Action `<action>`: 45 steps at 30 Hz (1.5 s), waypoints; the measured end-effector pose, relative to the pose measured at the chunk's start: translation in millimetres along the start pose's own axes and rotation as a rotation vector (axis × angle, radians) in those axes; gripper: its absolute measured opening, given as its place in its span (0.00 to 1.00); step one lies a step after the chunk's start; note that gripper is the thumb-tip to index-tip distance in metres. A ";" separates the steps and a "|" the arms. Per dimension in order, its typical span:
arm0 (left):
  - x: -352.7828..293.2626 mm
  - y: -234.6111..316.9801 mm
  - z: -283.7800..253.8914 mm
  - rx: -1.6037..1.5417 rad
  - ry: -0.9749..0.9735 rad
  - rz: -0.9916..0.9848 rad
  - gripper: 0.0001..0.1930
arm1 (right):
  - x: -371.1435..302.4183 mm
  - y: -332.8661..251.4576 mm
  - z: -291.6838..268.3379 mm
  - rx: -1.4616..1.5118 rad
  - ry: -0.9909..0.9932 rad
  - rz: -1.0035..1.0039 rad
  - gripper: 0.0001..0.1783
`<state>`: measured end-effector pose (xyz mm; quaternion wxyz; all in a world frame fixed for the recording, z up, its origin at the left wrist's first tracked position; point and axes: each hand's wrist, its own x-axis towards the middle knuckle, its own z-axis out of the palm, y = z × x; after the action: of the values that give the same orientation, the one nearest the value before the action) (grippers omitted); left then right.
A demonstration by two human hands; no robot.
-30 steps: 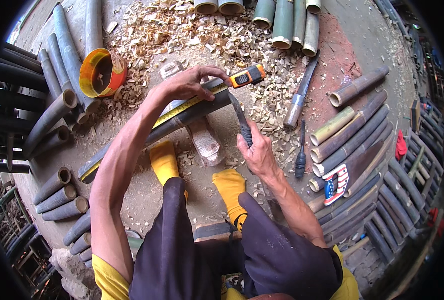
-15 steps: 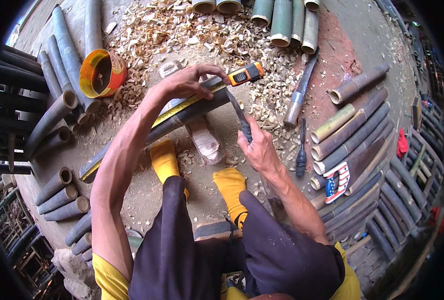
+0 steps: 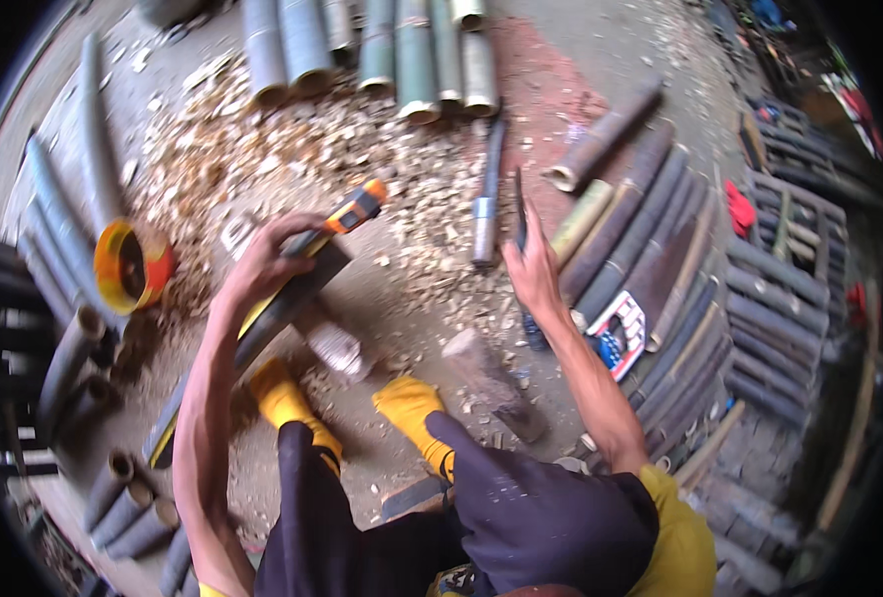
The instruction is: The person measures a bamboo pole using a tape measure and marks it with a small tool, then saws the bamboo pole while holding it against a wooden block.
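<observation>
My left hand (image 3: 270, 261) is closed around a dark bamboo pole (image 3: 300, 287) that slants from the lower left up to the middle. Under the same fingers lies an orange and black tape measure (image 3: 355, 207), its case sticking out past the pole's cut end. The yellow blade of the tape runs along the pole. Off to the right, apart from the pole, my right hand (image 3: 535, 267) is closed on a knife (image 3: 519, 207). Its dark, narrow blade points away from me, and the palm hides the handle.
Wood shavings (image 3: 262, 149) cover the far ground. Wooden blocks (image 3: 491, 373) lie before my feet. A long-handled blade (image 3: 486, 204) and a saw (image 3: 621, 333) lie at right beside bamboo lengths (image 3: 641, 219). An orange-yellow bucket (image 3: 106, 267) stands left.
My right hand has carried the knife away from the pole's end to the right. My left hand still holds the pole and tape measure. The view has shifted.
</observation>
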<state>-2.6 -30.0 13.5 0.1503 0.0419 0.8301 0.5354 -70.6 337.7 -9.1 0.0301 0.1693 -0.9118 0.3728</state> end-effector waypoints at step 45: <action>-151.4 -3.5 36.3 0.229 0.491 -0.154 0.05 | 19.1 -148.9 38.7 0.093 -0.360 -0.565 0.21</action>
<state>152.5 -34.6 27.5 -0.0208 -0.1357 0.8975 0.4191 -36.5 206.6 66.2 -0.0370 0.4797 -0.8015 0.3551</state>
